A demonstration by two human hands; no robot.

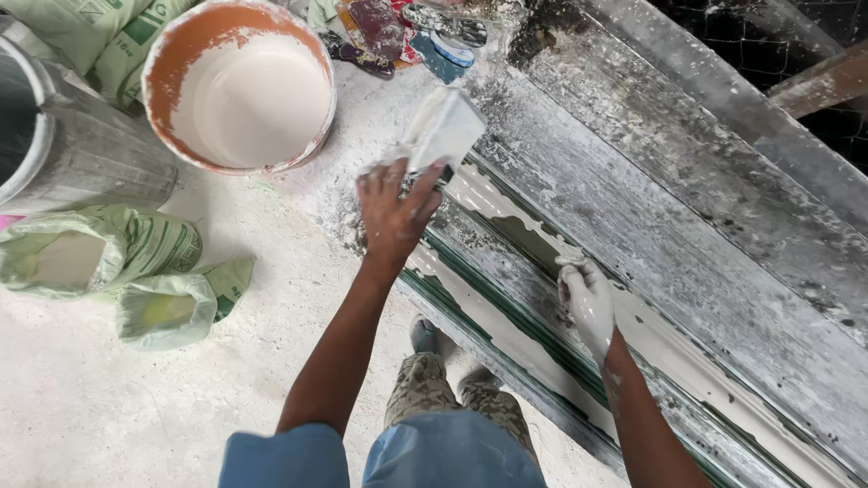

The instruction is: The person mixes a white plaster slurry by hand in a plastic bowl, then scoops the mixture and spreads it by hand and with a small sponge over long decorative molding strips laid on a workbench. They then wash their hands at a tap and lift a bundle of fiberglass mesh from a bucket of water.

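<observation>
1. Nearest the camera: blue sleeves, camouflage trousers and 2 feet stand on a pale, dusty floor.
2. Right hand, coated in white plaster, lies on the long mould. Its fingers are curled around a small lump of wet white plaster at the fingertips.
3. The mould runs diagonally from lower right to upper left; its green-edged channel holds streaks of white plaster, and grey crust covers the upper faces.
4. Left hand is beyond and to the left, at the mould's near edge. Its thumb and fingers pinch a flat, plaster-smeared scraper, blade tilted up and away.
5. Left of that hand: 2 pale green sacks, rolled open, lie on the floor.
6. Further off: an orange-rimmed bucket holds pale liquid plaster; a grey metal drum stands touching its left side.
7. Farthest: worn sandals in a pile.
</observation>
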